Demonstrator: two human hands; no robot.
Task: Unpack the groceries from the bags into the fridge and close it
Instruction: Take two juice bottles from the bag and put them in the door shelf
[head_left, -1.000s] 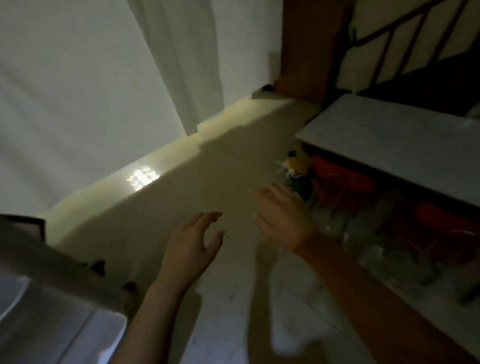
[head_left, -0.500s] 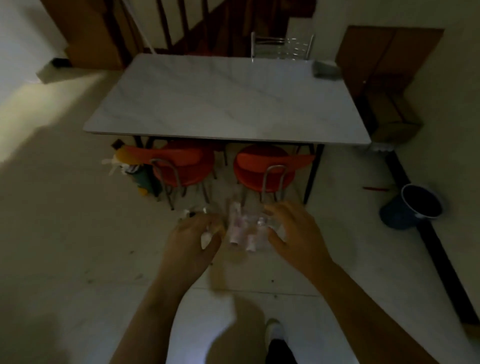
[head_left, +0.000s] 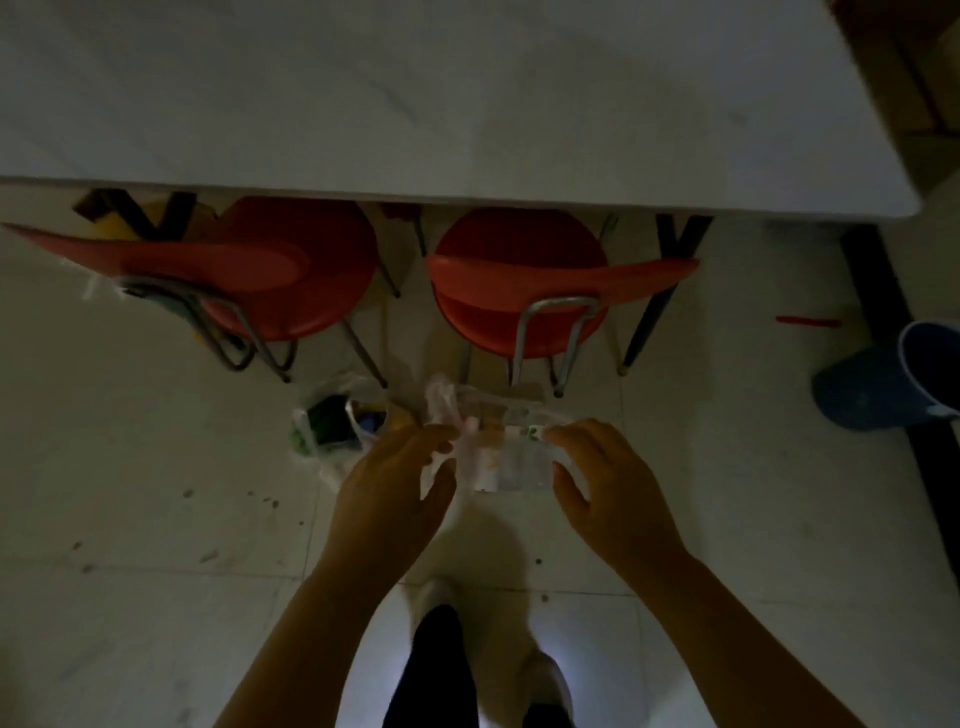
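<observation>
Two plastic grocery bags sit on the tiled floor in front of the chairs. The clear bag with pale packets inside lies between my hands. My left hand is at its left side and my right hand at its right, fingers spread, fingertips touching the bag's top edge. No firm grip shows. The second bag, holding dark green and blue items, stands just left of my left hand. The fridge is out of view.
Two red chairs are tucked under a white marble table right behind the bags. A blue bucket stands at the right by a dark floor strip. My feet are below the hands.
I have turned from the wall to the table and moved in close. Both hands dropped down to the clear bag on the floor, which now lies between them.
</observation>
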